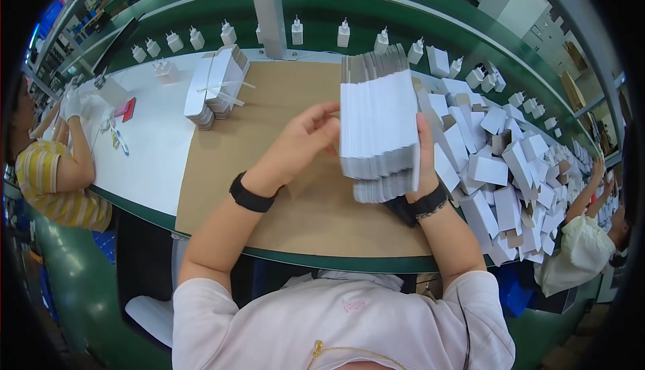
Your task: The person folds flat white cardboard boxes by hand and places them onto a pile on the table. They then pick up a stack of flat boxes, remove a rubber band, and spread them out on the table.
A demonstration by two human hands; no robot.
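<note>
A thick stack of flattened white cartons (377, 115) is upheld in front of me, over the brown board. My right hand (426, 158) grips its right side, fingers partly hidden behind it. At the left edge, my left hand (312, 131) is closed with bent fingers against the stack; their tips are partly hidden. The cartons' grey-brown ends fan out at the top, and a lower layer juts out below. A second bundle of flat white cartons (218, 82), tied with a white strap, stands at the back left.
Folded white boxes (494, 168) lie heaped on the right. Several white plug-like adapters (297, 31) line the green ledge behind a grey post (267, 11). Brown board (269, 108) covers the table before me. Co-workers sit left (57, 175) and right (578, 252); a red item (129, 109) lies left.
</note>
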